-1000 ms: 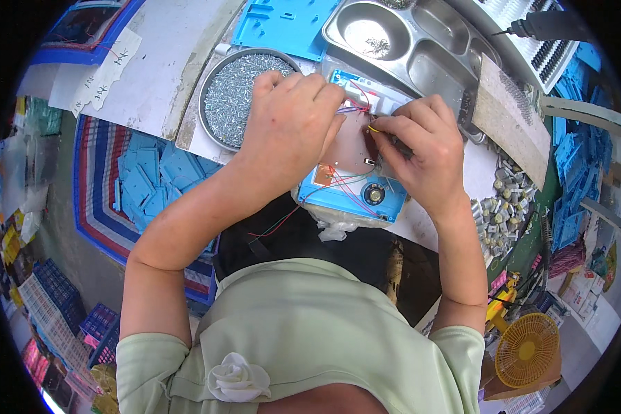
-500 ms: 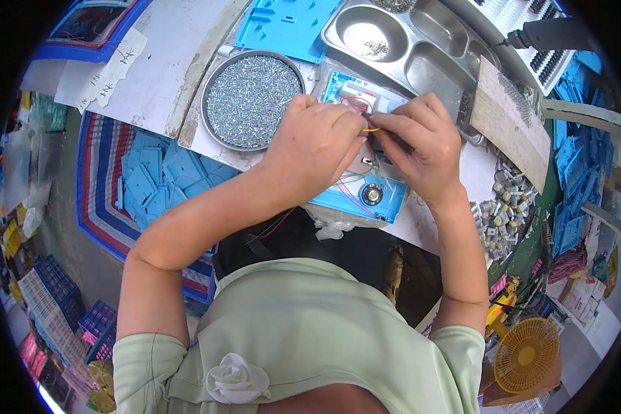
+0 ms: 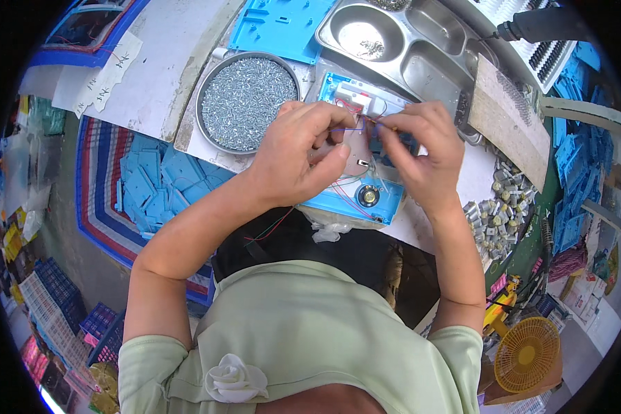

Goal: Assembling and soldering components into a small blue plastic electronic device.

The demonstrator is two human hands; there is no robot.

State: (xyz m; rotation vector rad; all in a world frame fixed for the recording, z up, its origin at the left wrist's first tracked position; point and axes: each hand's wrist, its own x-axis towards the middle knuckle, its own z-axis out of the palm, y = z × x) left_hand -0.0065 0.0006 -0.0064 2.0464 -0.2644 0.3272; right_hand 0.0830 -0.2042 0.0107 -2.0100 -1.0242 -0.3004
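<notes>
Though thin, vivid red-and-blue wires point(image 3: 352, 129) in the right grip point(image 3: 424, 148), nearly closed; left grip point(image 3: 298, 148) of uncertain hold

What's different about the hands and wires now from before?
The left hand went in toward the right hand, then back left a bit, and its thumb spread open. The yellow wire that was at the right fingers no longer shows; I can't tell if it was let go. The speaker and little metal pieces stayed put.
</notes>
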